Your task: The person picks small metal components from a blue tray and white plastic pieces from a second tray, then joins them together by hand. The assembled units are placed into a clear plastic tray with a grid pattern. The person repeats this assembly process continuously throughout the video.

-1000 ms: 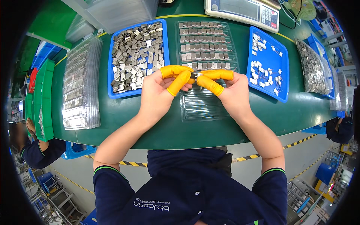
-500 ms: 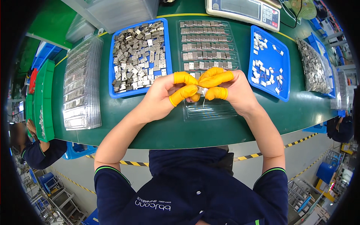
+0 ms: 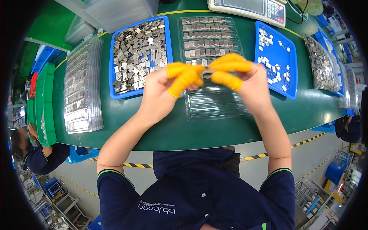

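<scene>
My left hand (image 3: 168, 82) and my right hand (image 3: 243, 78), both in yellow finger cots, meet above a clear plastic tray (image 3: 214, 107). Between their fingertips is a small silvery metal connector (image 3: 208, 71), pinched from both sides and mostly covered by the fingers. Rows of similar grey metal connectors (image 3: 209, 43) with thin wires fill the tray's far part. The grooves at its near end show bare plastic.
To the left stand a blue tray of loose metal shells (image 3: 140, 57) and stacked clear trays (image 3: 82, 92). At the right, a blue tray (image 3: 289, 82) holds small white wired pieces, beside a bag of metal parts (image 3: 324, 67). A scale (image 3: 249, 8) sits at the back.
Both hands have moved a little away from me with the connector, toward the filled rows. The fingers now cover more of the connector, and its hanging wire no longer shows.
</scene>
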A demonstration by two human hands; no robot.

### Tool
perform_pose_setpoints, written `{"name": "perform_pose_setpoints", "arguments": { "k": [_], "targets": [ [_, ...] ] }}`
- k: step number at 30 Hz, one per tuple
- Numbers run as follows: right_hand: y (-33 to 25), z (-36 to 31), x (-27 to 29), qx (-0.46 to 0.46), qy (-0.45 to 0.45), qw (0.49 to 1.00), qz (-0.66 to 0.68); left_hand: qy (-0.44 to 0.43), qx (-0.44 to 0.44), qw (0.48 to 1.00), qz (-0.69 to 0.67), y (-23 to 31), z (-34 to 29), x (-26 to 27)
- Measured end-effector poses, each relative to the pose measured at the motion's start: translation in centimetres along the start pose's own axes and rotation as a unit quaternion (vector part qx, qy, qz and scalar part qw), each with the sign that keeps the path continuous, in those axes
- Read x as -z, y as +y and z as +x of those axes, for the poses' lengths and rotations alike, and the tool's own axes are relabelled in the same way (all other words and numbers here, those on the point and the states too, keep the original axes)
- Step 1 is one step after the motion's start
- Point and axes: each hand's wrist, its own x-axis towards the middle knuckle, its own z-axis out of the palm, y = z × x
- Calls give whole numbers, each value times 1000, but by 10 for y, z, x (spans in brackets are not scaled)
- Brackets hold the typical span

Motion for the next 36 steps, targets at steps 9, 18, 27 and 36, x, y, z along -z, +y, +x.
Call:
{"name": "perform_pose_setpoints", "arguments": {
  "k": [9, 18, 27, 36],
  "targets": [
    [13, 0, 21, 149, 52, 839, -521, 132, -28, 934, 331, 2, 7, 25],
    [21, 0, 17, 129, 11, 835, -535, 213, -25, 920, 329, 7, 3, 83],
    [16, 6, 26, 50, 95, 922, -373, 189, -15, 885, 426, 1, -3, 93],
    [33, 10, 103, -75, 152, 809, -563, 99, 45, 840, 532, 28, -15, 90]
  ]
}}
